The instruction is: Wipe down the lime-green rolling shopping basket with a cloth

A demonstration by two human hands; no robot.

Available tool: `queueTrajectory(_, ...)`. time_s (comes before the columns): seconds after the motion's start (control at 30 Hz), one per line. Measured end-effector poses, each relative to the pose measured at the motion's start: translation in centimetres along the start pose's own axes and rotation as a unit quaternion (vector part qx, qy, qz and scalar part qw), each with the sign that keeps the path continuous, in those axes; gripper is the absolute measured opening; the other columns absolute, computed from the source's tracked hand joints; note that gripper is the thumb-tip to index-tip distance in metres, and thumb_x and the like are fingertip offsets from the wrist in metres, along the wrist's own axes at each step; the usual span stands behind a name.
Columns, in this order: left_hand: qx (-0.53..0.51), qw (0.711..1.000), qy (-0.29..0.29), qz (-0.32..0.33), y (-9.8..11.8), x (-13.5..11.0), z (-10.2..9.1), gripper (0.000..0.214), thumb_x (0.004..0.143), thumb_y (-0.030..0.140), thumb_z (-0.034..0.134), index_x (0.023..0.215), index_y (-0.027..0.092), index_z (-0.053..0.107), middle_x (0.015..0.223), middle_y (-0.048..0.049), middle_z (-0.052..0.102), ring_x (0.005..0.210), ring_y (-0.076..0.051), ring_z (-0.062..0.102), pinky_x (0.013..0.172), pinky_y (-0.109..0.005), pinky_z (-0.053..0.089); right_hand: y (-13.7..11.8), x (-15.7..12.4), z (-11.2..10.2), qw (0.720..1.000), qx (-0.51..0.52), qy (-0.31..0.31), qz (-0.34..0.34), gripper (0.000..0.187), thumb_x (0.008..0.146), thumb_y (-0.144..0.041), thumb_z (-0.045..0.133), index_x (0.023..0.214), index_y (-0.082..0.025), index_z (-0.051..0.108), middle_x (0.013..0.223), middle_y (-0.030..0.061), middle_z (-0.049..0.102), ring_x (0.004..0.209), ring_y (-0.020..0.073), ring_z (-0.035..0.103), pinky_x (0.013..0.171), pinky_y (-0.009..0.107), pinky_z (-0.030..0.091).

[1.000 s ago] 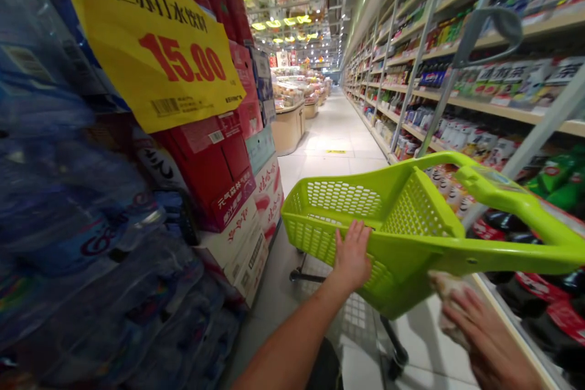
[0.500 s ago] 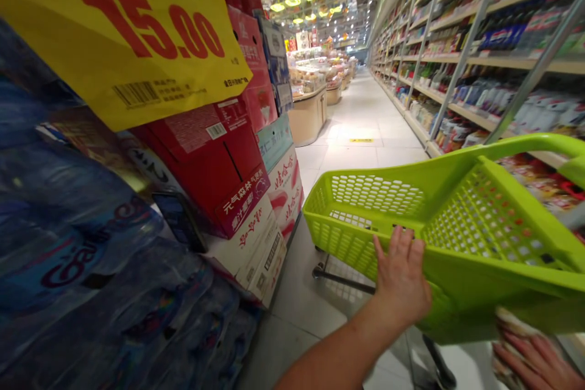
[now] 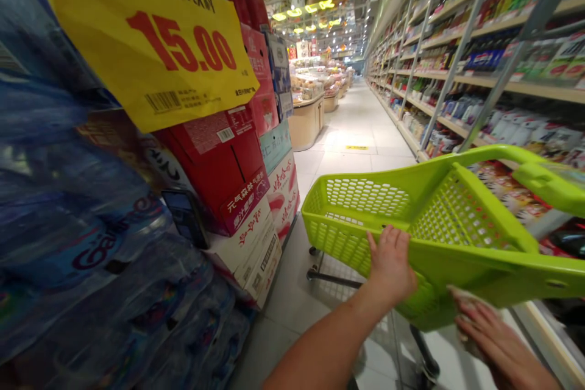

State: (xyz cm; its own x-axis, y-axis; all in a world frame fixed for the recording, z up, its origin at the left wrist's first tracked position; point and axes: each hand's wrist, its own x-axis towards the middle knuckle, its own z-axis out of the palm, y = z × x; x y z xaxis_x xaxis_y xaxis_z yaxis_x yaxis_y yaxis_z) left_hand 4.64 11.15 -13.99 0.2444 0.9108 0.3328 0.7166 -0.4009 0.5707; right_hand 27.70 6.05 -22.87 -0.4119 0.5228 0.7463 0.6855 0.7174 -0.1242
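A lime-green plastic shopping cart with perforated walls stands at an angle in front of me. My left hand rests on its near side, fingers hooked over the top rim. Lower right, my right hand presses a crumpled, stained cloth to the outer side wall of the cart. Part of the cloth is hidden under the fingers. Nothing is visible in the cart's basket.
Wrapped water bottles and drink cartons are stacked on the left under a yellow price sign. A phone leans against the cartons. Drink shelves line the right; the tiled aisle runs ahead past display counters.
My right hand has moved left and up along the cart's side with the cloth. My left hand keeps its hold on the rim. The view has shifted slightly to the right.
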Motion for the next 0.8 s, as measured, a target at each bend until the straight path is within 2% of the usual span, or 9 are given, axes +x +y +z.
queueTrajectory(0.1, 0.015, 1.000, -0.010, -0.012, 0.1, -0.7, -0.6, 0.065, 0.059, 0.016, 0.046, 0.123, 0.017, 0.033, 0.127, -0.0112, 0.043, 0.127, -0.026, 0.025, 0.105, -0.061, 0.007, -2.8, 1.5, -1.7, 0.997, -0.022, -0.027, -0.062, 0.037, 0.082, -0.021, 0.041, 0.115, -0.028, 0.054, 0.121, 0.0043, 0.054, 0.110, 0.0245, 0.052, 0.086, 0.039, 0.048)
queueTrajectory(0.2, 0.035, 0.999, -0.022, -0.019, 0.3, -1.5, -1.1, 0.063, 0.061, 0.016, 0.045, 0.124, 0.017, 0.033, 0.129, -0.0110, 0.042, 0.127, -0.025, 0.025, 0.106, -0.059, 0.006, -4.6, 5.4, -5.9, 0.995, -0.069, 0.069, 0.000, 0.045, 0.080, -0.014, 0.043, 0.122, -0.027, 0.048, 0.132, 0.0033, 0.043, 0.123, 0.0275, 0.037, 0.101, 0.047, 0.033)
queueTrajectory(0.23, 0.042, 0.999, -0.027, -0.022, 0.3, -1.8, -1.3, 0.063, 0.062, 0.015, 0.045, 0.124, 0.017, 0.033, 0.130, -0.0109, 0.041, 0.127, -0.025, 0.025, 0.106, -0.058, 0.006, -4.9, 6.7, -7.1, 0.989, -0.098, 0.112, 0.008, 0.045, 0.078, -0.011, 0.046, 0.121, -0.027, 0.049, 0.132, 0.0032, 0.044, 0.123, 0.0279, 0.037, 0.102, 0.049, 0.031)
queueTrajectory(0.3, 0.062, 0.997, -0.036, -0.032, 0.4, -2.2, -1.5, 0.063, 0.063, 0.014, 0.045, 0.125, 0.017, 0.033, 0.132, -0.0105, 0.039, 0.128, -0.024, 0.024, 0.108, -0.054, 0.006, -5.1, 8.5, -8.3, 0.982, -0.129, 0.139, -0.004, 0.041, 0.078, -0.007, 0.047, 0.115, -0.025, 0.054, 0.129, 0.0047, 0.047, 0.123, 0.0266, 0.037, 0.100, 0.048, 0.034)
queueTrajectory(0.4, 0.096, 0.994, -0.048, -0.030, 0.3, -2.3, -1.6, 0.063, 0.063, 0.011, 0.043, 0.125, 0.017, 0.034, 0.134, -0.0094, 0.038, 0.129, -0.022, 0.023, 0.108, -0.052, 0.007, -4.7, 7.8, -6.8, 0.976, -0.178, 0.120, -0.026, 0.031, 0.081, -0.007, 0.046, 0.104, -0.023, 0.060, 0.115, 0.0060, 0.059, 0.124, 0.0233, 0.036, 0.100, 0.048, 0.033)
queueTrajectory(0.53, 0.123, 0.991, -0.047, -0.004, 0.3, -2.0, -1.8, 0.060, 0.064, 0.009, 0.041, 0.124, 0.015, 0.035, 0.134, -0.0089, 0.039, 0.129, -0.021, 0.025, 0.108, -0.051, 0.011, -5.2, 3.3, -2.9, 0.984, -0.163, 0.062, -0.039, 0.023, 0.085, -0.013, 0.044, 0.097, -0.021, 0.062, 0.110, 0.0074, 0.062, 0.123, 0.0212, 0.037, 0.095, 0.046, 0.040)
queueTrajectory(0.6, 0.132, 0.990, -0.056, -0.001, 0.4, -2.0, -2.0, 0.060, 0.065, 0.010, 0.041, 0.124, 0.015, 0.035, 0.134, -0.0086, 0.039, 0.129, -0.020, 0.025, 0.108, -0.049, 0.013, -6.1, 1.8, -2.1, 0.988, -0.137, 0.016, -0.064, 0.024, 0.087, -0.015, 0.041, 0.093, -0.022, 0.063, 0.107, 0.0049, 0.064, 0.120, 0.0183, 0.041, 0.092, 0.041, 0.045)
queueTrajectory(0.7, 0.151, 0.986, -0.076, 0.011, 0.6, -2.0, -2.2, 0.063, 0.065, 0.010, 0.040, 0.127, 0.016, 0.031, 0.138, -0.0075, 0.034, 0.131, -0.019, 0.021, 0.107, -0.048, 0.015, -7.3, 2.2, -3.4, 0.993, -0.103, 0.003, -0.055, 0.023, 0.087, -0.015, 0.041, 0.093, -0.022, 0.063, 0.107, 0.0051, 0.064, 0.119, 0.0178, 0.043, 0.089, 0.039, 0.047)
queueTrajectory(0.8, 0.191, 0.977, -0.096, 0.021, 1.1, -2.2, -2.3, 0.068, 0.066, 0.011, 0.040, 0.131, 0.016, 0.025, 0.144, -0.0068, 0.024, 0.133, -0.019, 0.014, 0.107, -0.049, 0.013, -7.1, 4.2, -5.8, 0.991, -0.106, 0.080, 0.006, 0.025, 0.084, -0.012, 0.046, 0.103, -0.021, 0.060, 0.119, 0.0076, 0.056, 0.124, 0.0230, 0.035, 0.096, 0.049, 0.039)
